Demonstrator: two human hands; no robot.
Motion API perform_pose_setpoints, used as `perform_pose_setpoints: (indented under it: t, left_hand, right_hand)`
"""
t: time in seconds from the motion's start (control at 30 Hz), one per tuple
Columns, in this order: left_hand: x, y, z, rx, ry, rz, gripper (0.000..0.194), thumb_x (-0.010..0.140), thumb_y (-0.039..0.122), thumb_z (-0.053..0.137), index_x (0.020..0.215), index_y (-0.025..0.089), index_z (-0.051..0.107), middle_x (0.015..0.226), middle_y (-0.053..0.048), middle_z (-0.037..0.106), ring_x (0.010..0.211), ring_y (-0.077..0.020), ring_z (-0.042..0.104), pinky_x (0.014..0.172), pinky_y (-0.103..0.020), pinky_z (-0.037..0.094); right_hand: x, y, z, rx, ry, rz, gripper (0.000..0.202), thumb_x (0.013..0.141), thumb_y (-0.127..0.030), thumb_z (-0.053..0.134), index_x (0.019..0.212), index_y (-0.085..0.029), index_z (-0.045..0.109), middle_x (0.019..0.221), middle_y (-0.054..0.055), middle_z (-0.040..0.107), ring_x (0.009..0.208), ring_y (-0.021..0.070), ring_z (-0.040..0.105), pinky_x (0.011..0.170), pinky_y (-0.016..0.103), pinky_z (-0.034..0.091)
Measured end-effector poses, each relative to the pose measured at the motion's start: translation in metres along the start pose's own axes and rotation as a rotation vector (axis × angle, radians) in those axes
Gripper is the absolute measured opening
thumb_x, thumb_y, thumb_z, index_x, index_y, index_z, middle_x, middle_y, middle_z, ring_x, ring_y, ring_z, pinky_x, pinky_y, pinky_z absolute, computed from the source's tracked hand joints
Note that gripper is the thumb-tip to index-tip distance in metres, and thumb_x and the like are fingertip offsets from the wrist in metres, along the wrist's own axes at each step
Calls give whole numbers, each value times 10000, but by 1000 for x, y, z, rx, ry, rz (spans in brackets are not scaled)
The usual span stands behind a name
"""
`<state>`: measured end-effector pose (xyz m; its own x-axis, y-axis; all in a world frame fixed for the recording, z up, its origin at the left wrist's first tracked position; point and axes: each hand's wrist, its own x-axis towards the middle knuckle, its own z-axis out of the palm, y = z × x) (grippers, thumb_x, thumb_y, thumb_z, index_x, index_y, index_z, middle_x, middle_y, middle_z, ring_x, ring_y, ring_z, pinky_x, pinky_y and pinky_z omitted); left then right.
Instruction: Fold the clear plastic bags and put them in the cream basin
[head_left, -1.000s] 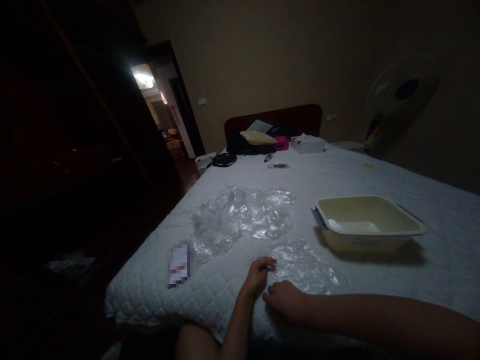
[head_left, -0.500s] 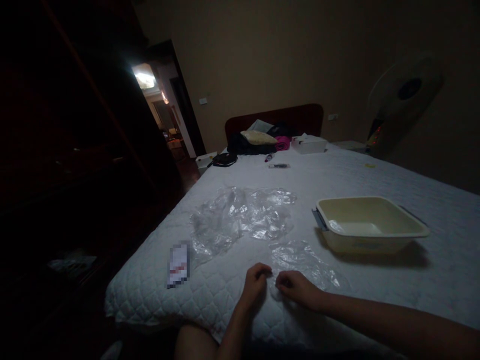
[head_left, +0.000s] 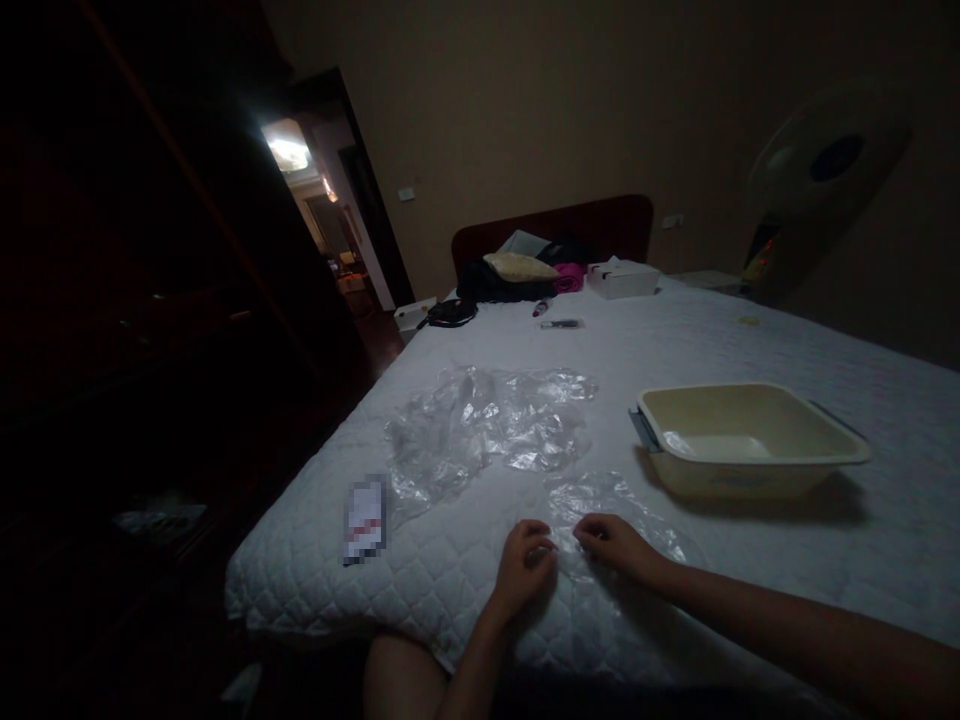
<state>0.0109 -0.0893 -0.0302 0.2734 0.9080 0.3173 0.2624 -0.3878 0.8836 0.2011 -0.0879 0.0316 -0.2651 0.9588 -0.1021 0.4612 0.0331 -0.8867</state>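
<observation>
A clear plastic bag [head_left: 637, 520] lies crinkled on the white quilted bed near its front edge, and part of it spreads below my hands. My left hand [head_left: 527, 567] is curled with thumb and fingers pinched together at the bag's left side. Close by on the right, my right hand [head_left: 619, 548] pinches the same thin film, its fingertips a small gap from the left ones. Just how much film sits between the fingers is hard to see. Beyond them lies a larger sheet of crumpled clear plastic [head_left: 487, 425], touched by neither hand.
A cream plastic basin [head_left: 757, 475] with grey handles stands to the right on the bed [head_left: 442, 570]. A blurred-out white packet [head_left: 366, 520] lies at left. Farther back are a black bag [head_left: 452, 313], a white box [head_left: 622, 280], clothes and a fan [head_left: 832, 160].
Both hands have shifted slightly right, the right one more, widening the gap between them. More film shows below the hands. The whole view has also tilted a little.
</observation>
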Motion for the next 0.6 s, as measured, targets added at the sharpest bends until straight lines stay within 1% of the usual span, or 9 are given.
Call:
perform_pose_setpoints:
  t: [0.17,0.33,0.47,0.6]
  left_hand:
    - [0,0,0,-59,-1,-48,72,722,205,600,769,199,654,1080,-85,508,1051,-211,462,880,-327,395]
    - [2,4,1,-112,42,-81,45,710,214,605,713,190,642,1029,-81,538,1012,-201,486,866,-312,403]
    - [4,10,2,-117,83,-120,97,710,207,577,630,169,613,991,-78,544,963,-194,510,814,-286,424]
    - [4,9,6,-110,120,-140,84,700,197,574,625,164,590,1003,-73,536,953,-190,515,753,-264,439]
  right_hand:
    - [1,7,-1,5,40,-9,250,697,-378,450,692,-151,555,600,24,586,564,156,544,545,261,420]
    - [2,11,-2,-25,53,-17,207,717,-336,448,740,-159,553,579,3,574,550,146,535,524,244,402]
    - [1,11,-6,-173,61,-65,199,738,-318,454,778,-163,572,605,5,585,581,150,541,534,238,387]
    - [-1,11,-8,-296,75,-116,171,760,-299,452,823,-181,560,650,-1,603,626,155,557,587,246,384]
